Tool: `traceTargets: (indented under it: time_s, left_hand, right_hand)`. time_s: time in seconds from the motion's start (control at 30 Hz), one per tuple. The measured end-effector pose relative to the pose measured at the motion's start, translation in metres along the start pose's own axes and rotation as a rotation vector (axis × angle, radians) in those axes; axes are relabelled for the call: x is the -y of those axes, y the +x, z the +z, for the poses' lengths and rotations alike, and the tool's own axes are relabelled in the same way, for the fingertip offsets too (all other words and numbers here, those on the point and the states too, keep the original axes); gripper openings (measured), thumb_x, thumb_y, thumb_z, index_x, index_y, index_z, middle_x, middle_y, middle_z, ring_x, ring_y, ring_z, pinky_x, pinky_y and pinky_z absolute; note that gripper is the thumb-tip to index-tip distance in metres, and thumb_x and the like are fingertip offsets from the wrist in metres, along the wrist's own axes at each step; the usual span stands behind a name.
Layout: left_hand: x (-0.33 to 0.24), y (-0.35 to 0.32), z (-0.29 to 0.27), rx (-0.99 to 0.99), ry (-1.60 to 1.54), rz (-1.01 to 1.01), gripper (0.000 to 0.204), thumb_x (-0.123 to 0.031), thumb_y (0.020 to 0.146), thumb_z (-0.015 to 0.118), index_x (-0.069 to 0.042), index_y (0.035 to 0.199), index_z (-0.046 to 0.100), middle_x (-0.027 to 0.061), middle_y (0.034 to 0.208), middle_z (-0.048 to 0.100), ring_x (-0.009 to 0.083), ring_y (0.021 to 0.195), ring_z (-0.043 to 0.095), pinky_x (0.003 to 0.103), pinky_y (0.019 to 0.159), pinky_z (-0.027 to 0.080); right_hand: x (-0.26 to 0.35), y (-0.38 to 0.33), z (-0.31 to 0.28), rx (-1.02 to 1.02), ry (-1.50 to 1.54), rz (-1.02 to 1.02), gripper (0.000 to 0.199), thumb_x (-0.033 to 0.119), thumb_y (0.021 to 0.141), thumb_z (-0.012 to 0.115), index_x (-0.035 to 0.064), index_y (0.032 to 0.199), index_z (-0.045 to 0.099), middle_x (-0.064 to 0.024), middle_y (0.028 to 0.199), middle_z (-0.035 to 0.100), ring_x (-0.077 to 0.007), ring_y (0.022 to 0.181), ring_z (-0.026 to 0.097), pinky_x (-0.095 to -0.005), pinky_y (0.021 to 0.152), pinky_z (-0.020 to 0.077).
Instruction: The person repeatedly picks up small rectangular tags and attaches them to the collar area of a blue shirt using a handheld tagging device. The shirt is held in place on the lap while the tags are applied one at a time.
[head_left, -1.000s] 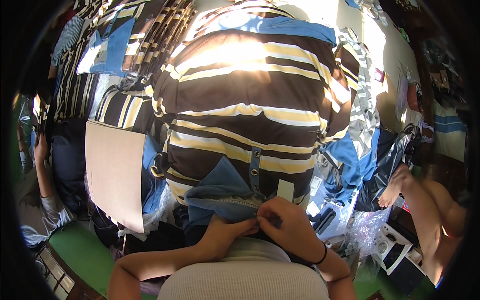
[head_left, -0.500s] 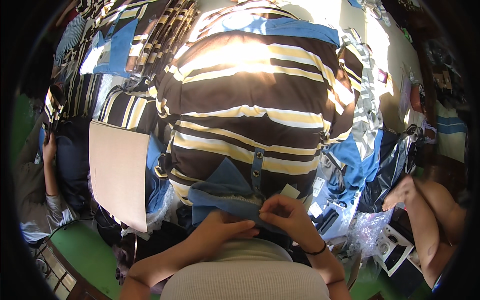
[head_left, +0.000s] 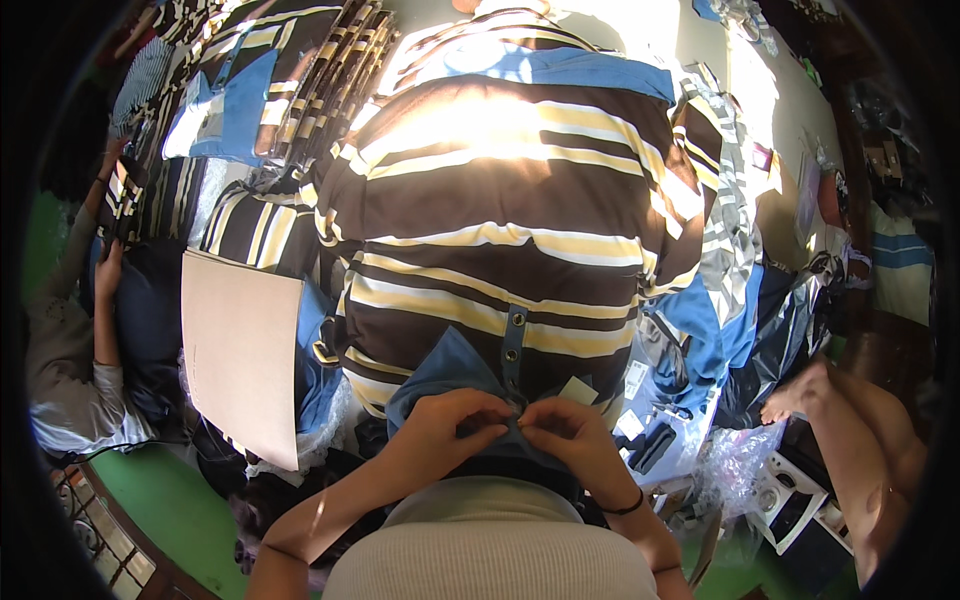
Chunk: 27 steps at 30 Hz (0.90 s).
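Observation:
A brown polo shirt [head_left: 500, 190] with yellow and white stripes lies spread in front of me. Its blue collar [head_left: 453, 368] is nearest my body, and dark buttons run down the blue placket [head_left: 514, 335]. At the top of the placket, my left hand [head_left: 450, 428] is closed, thumb and fingers pinching by the collar's edge. Close beside it, my right hand [head_left: 575, 432] is also closed in a pinch, its fingertips almost meeting the left ones. Whatever sits between the right fingertips is too small to make out. A pale tag [head_left: 578, 391] shows just past my right hand.
Left of the shirt stands a cardboard sheet [head_left: 240, 355] against blue cloth. Folded striped shirts in clear bags [head_left: 325, 80] are stacked at the far left, where another person's hand [head_left: 108, 270] holds one. A bare leg [head_left: 850, 430], black plastic and crumpled clear wrap [head_left: 735, 460] are on the right.
My left hand has risen from under the collar to the placket top, going from loosely extended fingers to a pinch. My right hand stays nearly in place. The person at left has raised a striped bundle.

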<state>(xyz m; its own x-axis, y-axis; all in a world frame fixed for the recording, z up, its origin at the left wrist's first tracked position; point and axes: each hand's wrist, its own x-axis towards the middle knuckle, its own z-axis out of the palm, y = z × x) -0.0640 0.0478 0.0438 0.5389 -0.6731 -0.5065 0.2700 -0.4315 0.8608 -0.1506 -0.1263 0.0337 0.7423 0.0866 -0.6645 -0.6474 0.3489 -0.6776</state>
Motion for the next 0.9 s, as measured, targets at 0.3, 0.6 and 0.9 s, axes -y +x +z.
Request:
traceTargets:
  time_s: [0.3,0.6,0.9]
  left_hand:
    - [0.031,-0.008,0.010,-0.007,-0.354,-0.128,0.023,-0.005,0.078,0.063,0.000,0.100,0.060,0.0065,0.092,0.063,0.0110,0.085,0.060,0.022,0.076,0.047]
    - [0.028,-0.003,0.001,0.036,-0.481,-0.227,0.017,-0.008,0.082,0.060,0.000,0.098,0.060,0.0037,0.085,0.062,0.0088,0.079,0.058,0.021,0.072,0.047]
    - [0.028,0.006,0.000,0.018,-0.344,-0.258,0.019,-0.016,0.083,0.059,0.002,0.090,0.060,0.0051,0.078,0.063,0.0094,0.073,0.059,0.020,0.066,0.046]
  right_hand:
    - [-0.006,-0.001,0.012,-0.077,-0.051,0.013,0.012,0.002,0.079,0.060,0.0007,0.091,0.060,-0.0011,0.084,0.061,-0.0058,0.078,0.056,-0.0176,0.071,0.0436]
    - [-0.003,-0.001,0.023,-0.221,-0.354,-0.143,0.011,0.002,0.076,0.063,0.0012,0.087,0.062,-0.0041,0.079,0.064,-0.0080,0.072,0.059,-0.0201,0.066,0.0455]
    - [0.011,-0.002,0.027,-0.149,-0.797,-0.318,0.020,0.014,0.076,0.065,0.0037,0.092,0.057,-0.0088,0.085,0.059,-0.0230,0.077,0.059,-0.0294,0.065,0.0477]
